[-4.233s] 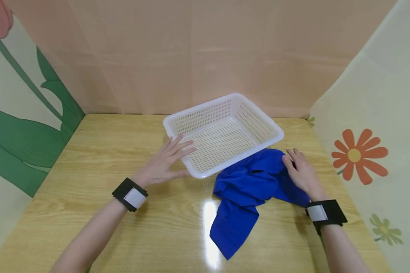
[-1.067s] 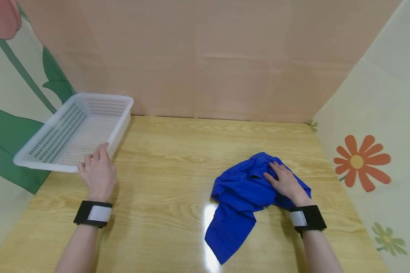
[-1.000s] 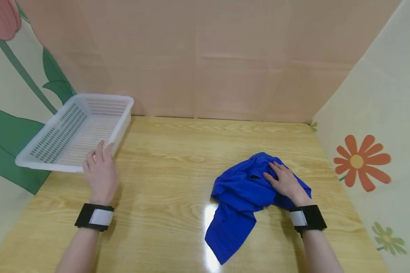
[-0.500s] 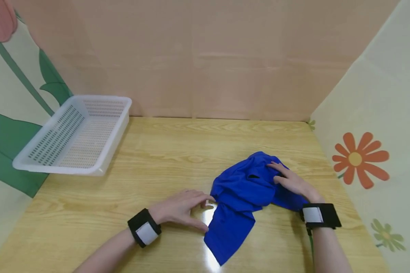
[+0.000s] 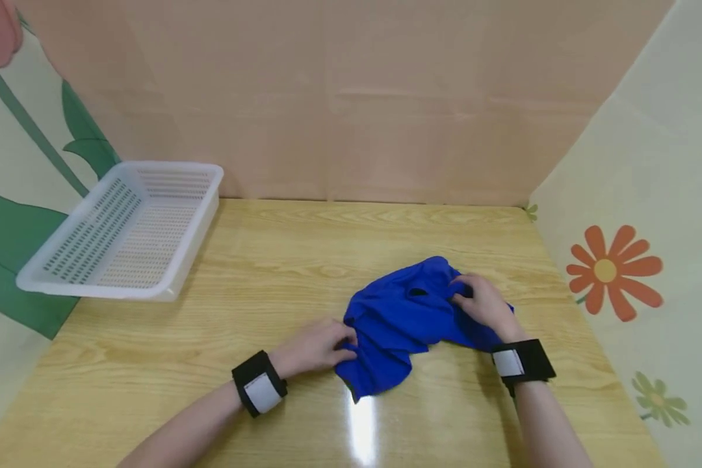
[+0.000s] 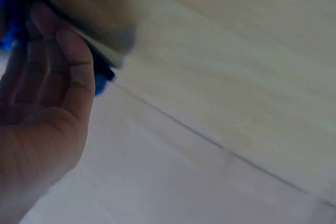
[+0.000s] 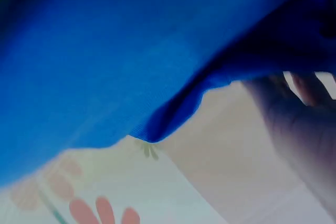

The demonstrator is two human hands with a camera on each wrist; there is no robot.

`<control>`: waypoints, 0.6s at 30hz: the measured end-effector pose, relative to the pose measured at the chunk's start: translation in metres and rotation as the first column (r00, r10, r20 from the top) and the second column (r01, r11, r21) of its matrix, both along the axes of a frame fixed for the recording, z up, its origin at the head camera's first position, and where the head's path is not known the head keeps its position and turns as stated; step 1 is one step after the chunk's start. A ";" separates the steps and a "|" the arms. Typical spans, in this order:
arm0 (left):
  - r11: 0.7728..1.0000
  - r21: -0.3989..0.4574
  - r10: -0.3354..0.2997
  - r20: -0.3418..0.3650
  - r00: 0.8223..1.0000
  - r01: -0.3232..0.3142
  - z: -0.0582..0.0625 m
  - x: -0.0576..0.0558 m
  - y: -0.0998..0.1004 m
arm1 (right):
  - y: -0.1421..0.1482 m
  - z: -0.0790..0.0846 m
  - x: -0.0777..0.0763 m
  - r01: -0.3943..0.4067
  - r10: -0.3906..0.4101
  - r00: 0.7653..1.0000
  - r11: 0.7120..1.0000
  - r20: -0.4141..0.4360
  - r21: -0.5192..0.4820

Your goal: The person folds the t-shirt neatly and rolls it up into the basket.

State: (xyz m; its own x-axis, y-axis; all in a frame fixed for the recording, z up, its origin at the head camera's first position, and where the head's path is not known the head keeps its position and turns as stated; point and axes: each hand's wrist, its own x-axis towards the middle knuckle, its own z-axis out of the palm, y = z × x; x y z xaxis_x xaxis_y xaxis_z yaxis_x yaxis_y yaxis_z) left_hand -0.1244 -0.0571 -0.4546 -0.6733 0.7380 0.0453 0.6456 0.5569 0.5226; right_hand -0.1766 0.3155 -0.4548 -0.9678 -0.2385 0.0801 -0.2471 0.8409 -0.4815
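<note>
I pinch a plain, deep-blue cloth [image 5: 394, 318], its left side in my left hand [image 5: 312, 348] and its right part in my right hand [image 5: 482, 302]. It is rumpled into loose folds, one pointed corner toward me, a small dark patch on its far half, over the table [image 5: 281, 260], nearer the right edge than the left.

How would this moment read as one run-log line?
left hand: pinching blue cloth, left edge | right hand: pinching blue cloth, right side | blue cloth: crumpled | white basket: empty, at left, untouched
</note>
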 end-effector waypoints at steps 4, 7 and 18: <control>0.909 0.204 0.318 0.229 0.920 -0.364 0.017 -0.031 -0.043 | -0.001 0.010 -0.002 0.097 -0.098 0.995 0.992 -0.014 -0.076; 0.637 0.422 0.422 0.509 0.750 -0.645 0.041 -0.056 -0.076 | -0.005 0.032 -0.003 0.227 -0.221 0.974 0.927 0.057 -0.299; -0.152 0.704 0.174 0.710 0.682 -0.694 0.092 -0.098 -0.125 | 0.006 0.054 -0.025 0.490 -0.372 0.864 0.463 0.340 -0.739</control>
